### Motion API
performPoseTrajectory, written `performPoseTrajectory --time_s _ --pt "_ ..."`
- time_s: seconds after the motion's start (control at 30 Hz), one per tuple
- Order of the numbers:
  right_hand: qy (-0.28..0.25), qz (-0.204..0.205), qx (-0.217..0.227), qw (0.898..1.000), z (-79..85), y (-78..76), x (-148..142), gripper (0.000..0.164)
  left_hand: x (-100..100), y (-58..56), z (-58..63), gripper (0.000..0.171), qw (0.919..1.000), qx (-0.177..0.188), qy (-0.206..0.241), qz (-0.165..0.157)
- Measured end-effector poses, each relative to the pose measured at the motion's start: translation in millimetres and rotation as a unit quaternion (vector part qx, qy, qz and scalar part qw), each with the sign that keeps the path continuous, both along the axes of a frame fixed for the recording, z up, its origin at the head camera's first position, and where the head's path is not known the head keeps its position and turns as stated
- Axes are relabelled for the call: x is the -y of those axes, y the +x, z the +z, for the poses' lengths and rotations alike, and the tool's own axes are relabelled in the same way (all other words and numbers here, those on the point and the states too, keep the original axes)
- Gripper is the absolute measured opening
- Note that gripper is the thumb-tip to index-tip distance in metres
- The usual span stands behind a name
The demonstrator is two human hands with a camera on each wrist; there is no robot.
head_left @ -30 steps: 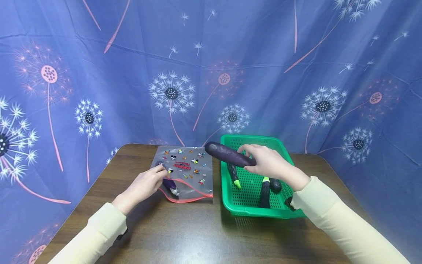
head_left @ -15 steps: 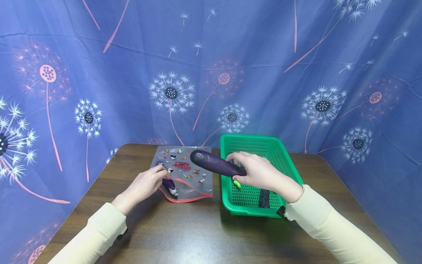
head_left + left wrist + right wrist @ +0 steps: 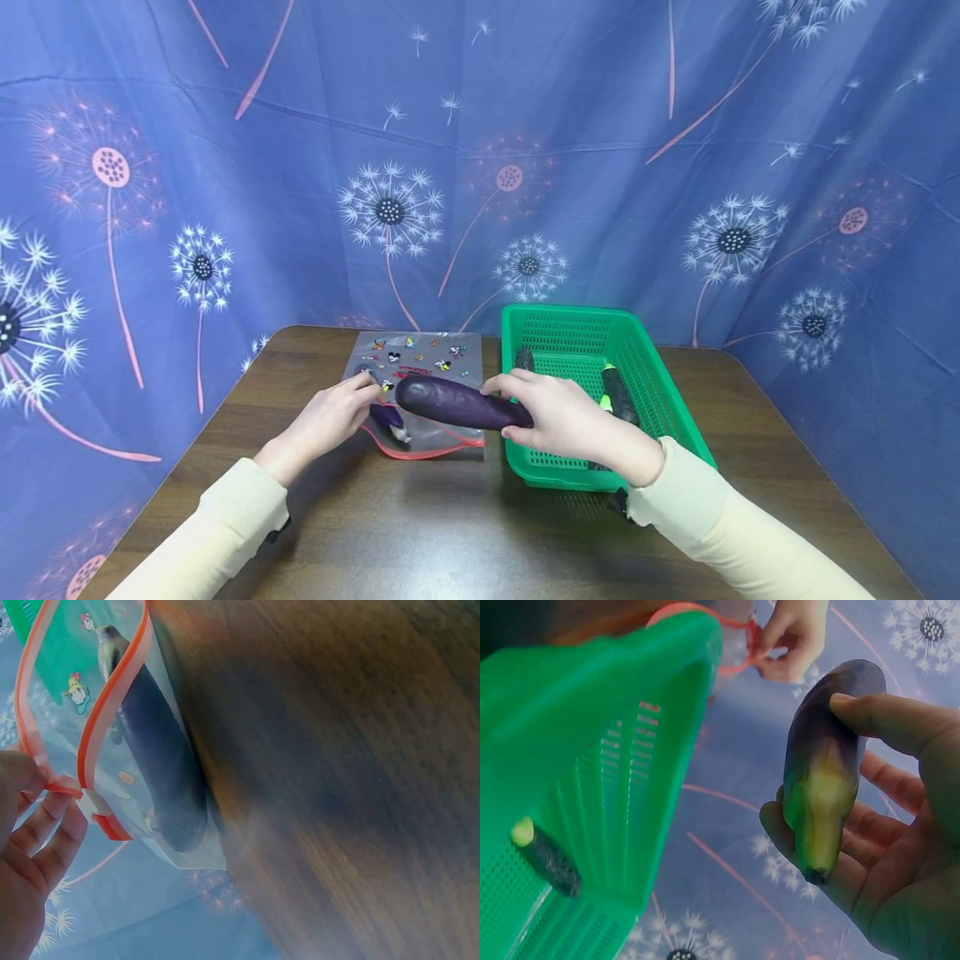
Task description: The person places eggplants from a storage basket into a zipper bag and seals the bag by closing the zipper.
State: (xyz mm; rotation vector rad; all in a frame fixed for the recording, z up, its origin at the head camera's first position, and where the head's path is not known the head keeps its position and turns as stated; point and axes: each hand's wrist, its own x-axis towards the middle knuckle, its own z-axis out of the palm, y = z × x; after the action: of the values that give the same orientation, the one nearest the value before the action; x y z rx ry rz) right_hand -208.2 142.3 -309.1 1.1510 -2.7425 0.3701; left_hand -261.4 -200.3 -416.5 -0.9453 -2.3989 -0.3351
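My right hand point(image 3: 566, 417) grips a dark purple eggplant point(image 3: 450, 402) near its stem end, holding it above the table between the basket and the bag. In the right wrist view the greenish stem end of that eggplant point(image 3: 823, 795) faces the camera. My left hand point(image 3: 326, 425) pinches the edge of a clear zip bag point(image 3: 442, 446) with a red-orange rim and cartoon prints; the left wrist view shows the rim parted by the white slider point(image 3: 94, 804). Inside the bag lies another eggplant point(image 3: 161, 757). The held eggplant's blunt end hangs over the bag's mouth.
A green plastic basket point(image 3: 517, 467) stands to the right of the bag. In it lie dark, rough-skinned vegetables with bright green ends, such as the one at the right side point(image 3: 618, 393); my right hand hides part of them. The wooden table point(image 3: 420, 533) meets a blue dandelion-print curtain point(image 3: 450, 233).
My right hand has carried the eggplant left and down, from above the basket to over the bag's opening. The left hand stays at the bag's edge.
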Motion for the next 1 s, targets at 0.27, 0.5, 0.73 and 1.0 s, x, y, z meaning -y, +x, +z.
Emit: performPoseTrajectory --time_s 0.27,0.5,0.73,1.0 --pt "0.002 0.006 0.015 1.000 -12.8 10.4 12.5 0.047 -1.7 0.4 1.1 0.030 1.0000 -0.001 0.000 -0.001" --pt "0.006 0.004 0.017 1.000 -21.0 18.3 25.8 0.046 -2.0 -0.8 1.5 0.031 1.0000 0.005 0.001 -0.001" --pt "0.010 0.017 0.024 1.000 -32.0 26.0 42.0 0.045 -0.6 -1.5 1.1 0.031 0.9999 0.009 0.007 -0.007" --pt "0.014 -0.014 0.032 0.999 -45.4 32.6 57.6 0.044 0.9 -2.9 -0.2 0.032 0.9999 0.010 0.008 -0.006"
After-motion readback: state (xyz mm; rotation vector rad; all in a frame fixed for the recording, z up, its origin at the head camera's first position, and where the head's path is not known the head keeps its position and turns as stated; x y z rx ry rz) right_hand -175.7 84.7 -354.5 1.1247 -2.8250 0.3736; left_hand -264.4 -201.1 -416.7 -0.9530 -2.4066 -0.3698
